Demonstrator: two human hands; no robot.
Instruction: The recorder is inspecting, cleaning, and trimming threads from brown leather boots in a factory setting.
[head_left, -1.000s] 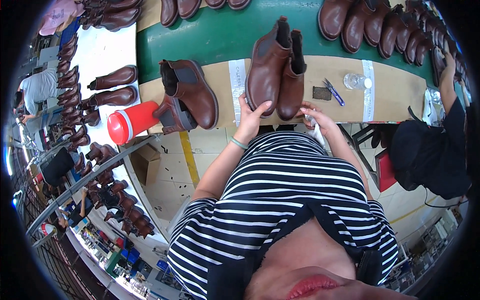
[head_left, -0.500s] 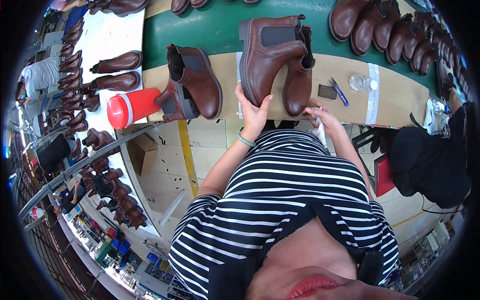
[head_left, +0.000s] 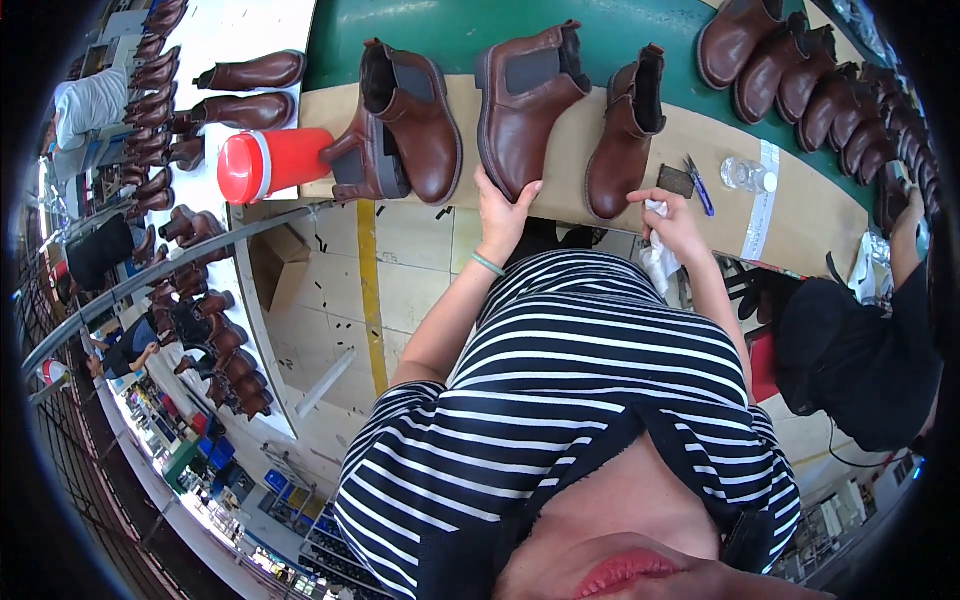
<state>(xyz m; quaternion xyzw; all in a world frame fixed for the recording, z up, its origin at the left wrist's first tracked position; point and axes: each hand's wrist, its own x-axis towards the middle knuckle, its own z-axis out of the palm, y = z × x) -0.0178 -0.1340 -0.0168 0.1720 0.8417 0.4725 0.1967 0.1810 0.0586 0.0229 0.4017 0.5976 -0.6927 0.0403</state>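
My left hand grips the toe of a brown leather ankle boot, thumb on one side and fingers on the other. This boot has a dark elastic side panel and sits at the table's near edge. To its right, apart from it, is a second brown boot. Beside that boot's toe, my right hand is closed on a crumpled white cloth that hangs below the fingers. Another brown boot stands left of my left hand, against a boot lying on its side.
On the brown board lie a dark pad, blue-handled snips and a clear bottle. A red flask lies at left. Rows of boots line the far right, near a person in black.
The two boots before me now stand farther apart, with a gap between them. My right hand keeps the cloth and my left keeps the boot's toe. The whole view has shifted slightly.
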